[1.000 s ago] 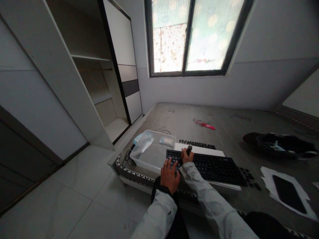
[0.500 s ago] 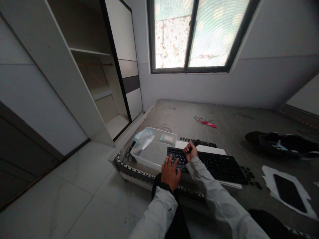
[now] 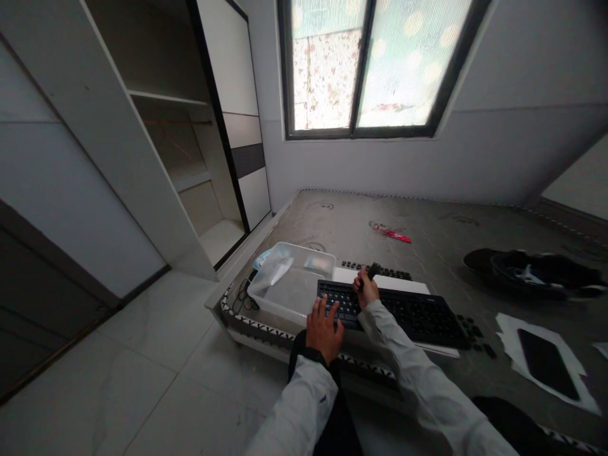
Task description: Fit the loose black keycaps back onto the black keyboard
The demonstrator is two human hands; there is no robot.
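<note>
A black keyboard [image 3: 418, 316] lies across white sheets or a flat white box [image 3: 403, 283] at the near edge of a mattress. My left hand [image 3: 324, 329] rests on its left end, fingers spread and lying on the keys. Just right of it, my right hand [image 3: 365, 288] is closed around a small black brush-like tool [image 3: 373, 269]; its upper end sticks out above the fist, and the lower end is hidden. This fist is over the left part of the keyboard. Loose black keycaps [image 3: 396, 274] sit in rows behind the keyboard, with several more keycaps [image 3: 470, 327] off its right end.
A clear plastic bin [image 3: 291, 304] with plastic bags stands left of the keyboard. On the mattress [image 3: 342, 218] are a red packet [image 3: 396, 236], a black cap-like item [image 3: 532, 272] and a dark phone [image 3: 548, 364] on white paper. An open wardrobe [image 3: 218, 190] stands at left.
My right hand has shifted slightly right along the keyboard, and the black tool in it now points more upright. My left hand keeps its place.
</note>
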